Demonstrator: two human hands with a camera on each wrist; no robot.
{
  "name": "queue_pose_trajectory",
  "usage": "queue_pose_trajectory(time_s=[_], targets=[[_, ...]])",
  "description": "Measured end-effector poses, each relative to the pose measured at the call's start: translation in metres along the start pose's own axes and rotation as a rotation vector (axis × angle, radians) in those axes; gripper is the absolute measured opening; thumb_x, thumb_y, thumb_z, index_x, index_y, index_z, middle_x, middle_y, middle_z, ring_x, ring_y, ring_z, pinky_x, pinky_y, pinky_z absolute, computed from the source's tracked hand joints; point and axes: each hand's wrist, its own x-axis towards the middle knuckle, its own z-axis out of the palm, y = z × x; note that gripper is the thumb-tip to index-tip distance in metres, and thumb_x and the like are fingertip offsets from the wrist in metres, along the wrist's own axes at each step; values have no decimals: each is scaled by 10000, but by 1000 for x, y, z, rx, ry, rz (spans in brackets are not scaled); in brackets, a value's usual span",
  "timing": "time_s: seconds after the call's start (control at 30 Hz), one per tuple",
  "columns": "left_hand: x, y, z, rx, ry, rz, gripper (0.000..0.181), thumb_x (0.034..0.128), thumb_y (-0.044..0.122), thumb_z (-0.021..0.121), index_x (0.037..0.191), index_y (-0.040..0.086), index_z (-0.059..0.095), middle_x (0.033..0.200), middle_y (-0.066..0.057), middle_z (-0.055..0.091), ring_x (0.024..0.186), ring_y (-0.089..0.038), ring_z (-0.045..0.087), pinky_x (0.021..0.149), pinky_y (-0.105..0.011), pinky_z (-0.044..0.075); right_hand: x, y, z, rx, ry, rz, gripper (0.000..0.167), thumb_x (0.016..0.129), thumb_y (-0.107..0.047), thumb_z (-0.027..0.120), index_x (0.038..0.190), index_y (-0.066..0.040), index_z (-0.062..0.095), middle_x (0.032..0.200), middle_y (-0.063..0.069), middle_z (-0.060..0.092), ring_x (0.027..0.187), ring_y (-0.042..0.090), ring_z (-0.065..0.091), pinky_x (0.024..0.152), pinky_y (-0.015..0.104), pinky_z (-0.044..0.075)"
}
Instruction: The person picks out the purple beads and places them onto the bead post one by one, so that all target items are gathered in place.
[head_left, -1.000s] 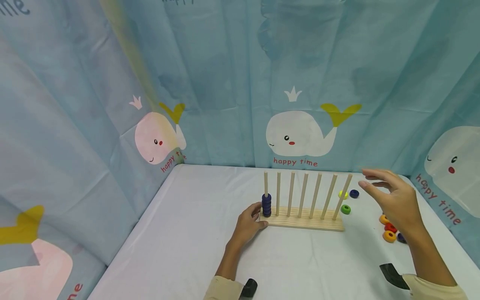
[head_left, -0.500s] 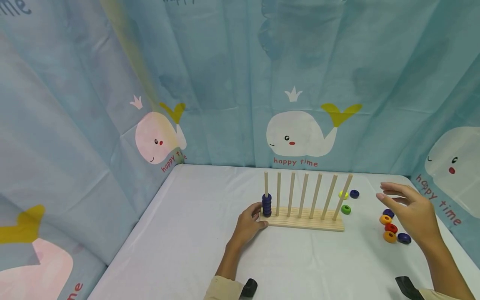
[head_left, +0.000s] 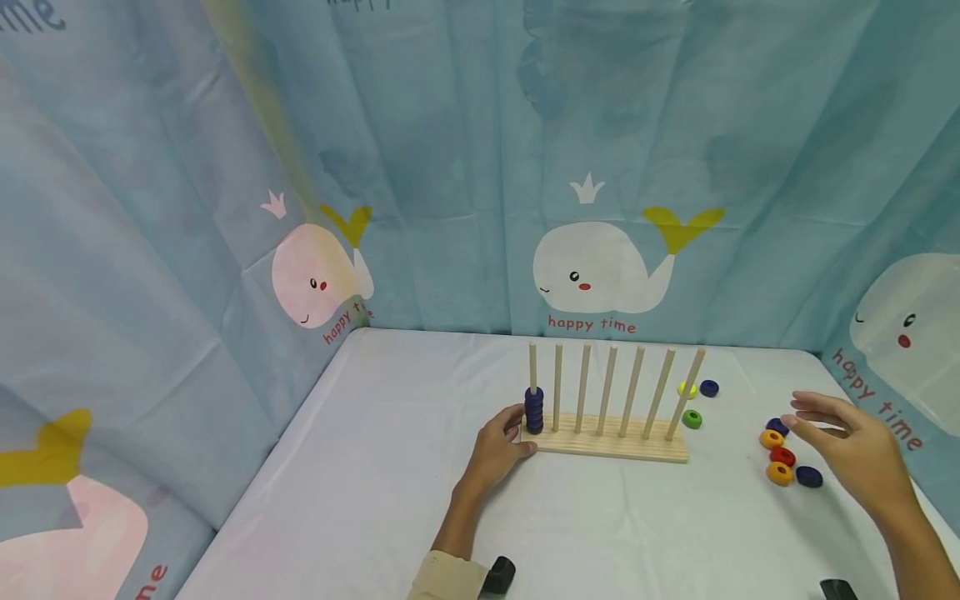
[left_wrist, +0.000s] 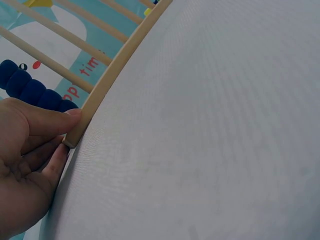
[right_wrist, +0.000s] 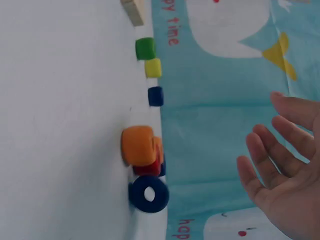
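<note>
A wooden peg rack point(head_left: 611, 450) with a row of upright pegs stands on the table. Several dark blue beads point(head_left: 534, 411) are stacked on its leftmost peg. My left hand point(head_left: 496, 448) grips the left end of the base, its thumb on the front face in the left wrist view. Above the table at the right, my right hand point(head_left: 862, 454) is held with its fingers loosely spread and holds nothing. Nearest to it are loose ring beads: an orange bead point(head_left: 779, 474), a red bead point(head_left: 782, 457), a dark blue bead point(head_left: 809, 477), another orange and another blue.
A green bead point(head_left: 692, 419), a yellow bead point(head_left: 687, 389) and a blue bead point(head_left: 708, 388) lie by the rack's right end. A white cloth point(head_left: 360, 500) covers the table. Blue whale-print curtains point(head_left: 450, 167) hang behind and at the sides.
My right hand has moved right and lower, away from the rack to the loose beads, uncovering a blue one. The left hand and the rack have stayed put.
</note>
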Motion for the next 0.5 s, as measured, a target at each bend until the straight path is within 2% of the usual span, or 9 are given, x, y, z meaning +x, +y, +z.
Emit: queue_pose_trajectory(time_s=[0.13,0.2,0.23,0.3,0.37,0.43,0.5], targets=[[0,0,0,3,2,6,675,878,-33,783,1508,-5,543,1520,-204,577,1446,-351,537,1193,-308,486,-1,11,-1,-18,-30,12,551,1035,-305,712,1398,94,600,1356,364,621,891,-275,371,639,-94,372],[0,1,0,2,4,0,676,880,-36,781,1511,-4,541,1523,-199,575,1448,-342,536,1195,-304,483,-1,17,-2,-36,-46,24,539,1033,-272,718,1392,111,593,1355,379,615,926,-112,572,607,-75,387],[0,0,0,2,4,-1,676,882,-33,781,1513,-2,539,1524,-197,575,1449,-340,535,1196,-302,482,-1,19,-2,-44,-57,36,537,1034,-261,716,1394,116,586,1357,386,610,983,17,649,651,-22,493],[1,0,0,-2,4,-2,675,885,-35,776,1515,-2,536,1528,-196,572,1452,-339,533,1202,-310,476,0,25,-3,-64,-80,59,538,1035,-248,714,1395,127,573,1360,402,598,1085,327,682,663,140,629],[1,0,1,-3,6,0,672,884,-36,778,1512,-1,540,1527,-199,572,1453,-346,531,1208,-330,471,0,31,-3,-73,-115,90,555,1044,-249,700,1410,139,546,1377,418,574,1163,585,568,779,420,688],[0,0,2,-2,8,4,670,882,-39,781,1508,-2,544,1526,-202,573,1453,-353,530,1212,-351,469,1,36,-3,-74,-151,122,571,1053,-249,682,1432,145,516,1399,428,548,1208,631,533,862,680,593],[0,0,2,-3,9,7,668,880,-42,782,1504,-5,547,1526,-207,572,1454,-363,527,1215,-369,468,0,41,-3,-77,-183,141,586,1056,-247,676,1449,147,490,1412,436,527,1222,646,515,904,739,555]])
